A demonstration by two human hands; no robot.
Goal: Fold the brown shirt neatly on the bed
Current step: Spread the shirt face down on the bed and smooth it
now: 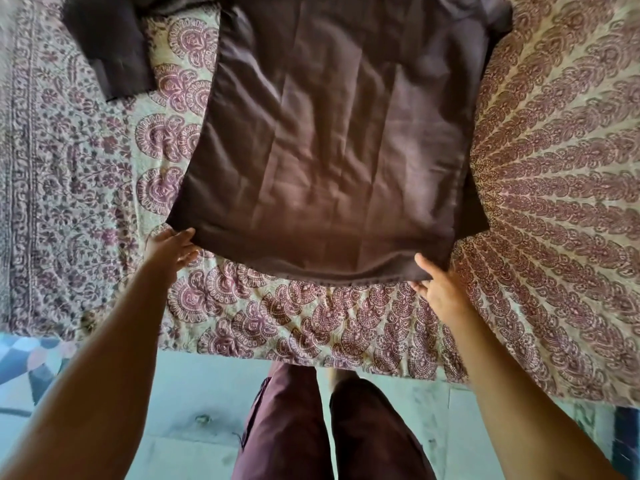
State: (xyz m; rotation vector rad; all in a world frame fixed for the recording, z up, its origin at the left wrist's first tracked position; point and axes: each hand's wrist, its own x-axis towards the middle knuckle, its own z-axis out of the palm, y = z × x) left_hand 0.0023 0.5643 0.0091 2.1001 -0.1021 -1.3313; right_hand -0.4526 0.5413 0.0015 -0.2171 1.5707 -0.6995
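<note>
Single head-worn wide-angle view: wearer stands at bed edge, camera faces forward and steeply down, close over work. Mid-frame to 12 o'clock filled by brown shirt (329,150), its top cropped by frame edge. Patterned bedspread (554,168) spans 9 to 3 o'clock, lines bowed by lens. Forearm from 7 o'clock corner leads to left hand (169,249), forearm from 5 o'clock to right hand (443,289), both arms large near lens. At 6 o'clock, wearer's own trouser legs (329,427) and pale floor (194,393) directly below camera
</note>
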